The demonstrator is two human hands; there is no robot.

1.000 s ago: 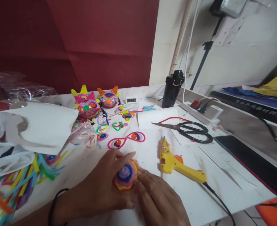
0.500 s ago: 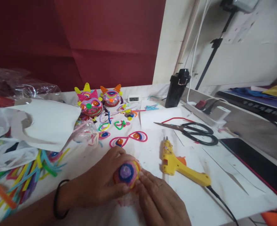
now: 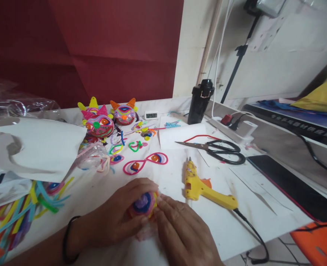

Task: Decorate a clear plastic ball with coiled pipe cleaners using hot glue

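Observation:
A round craft piece of coloured pipe cleaners [image 3: 142, 204], ringed in lilac, blue, pink and yellow, is between my hands near the table's front. My left hand [image 3: 119, 214], with a black band on its wrist, curls around its left side, thumb in front. Pressed against its right edge are the bunched fingers of my right hand [image 3: 184, 229]. The underside of the piece is hidden. Beyond my hands lies a pink figure-eight loop [image 3: 145, 159] with orange and blue eye shapes. To the right, a yellow glue gun [image 3: 208, 190] lies on its side, nozzle pointing away.
Black-handled scissors [image 3: 221, 150], a dark phone-like slab [image 3: 291, 188] and a power strip [image 3: 230, 131] are on the right. A black bottle [image 3: 199, 103] stands behind. Two horned craft balls [image 3: 124, 114] sit at the back; loose pipe cleaners [image 3: 22, 210] and white paper [image 3: 41, 144] fill the left.
The whole view has shifted, so table things appear a little further left. My hands stay on the round craft piece, which looks slightly tilted and more covered by my left hand.

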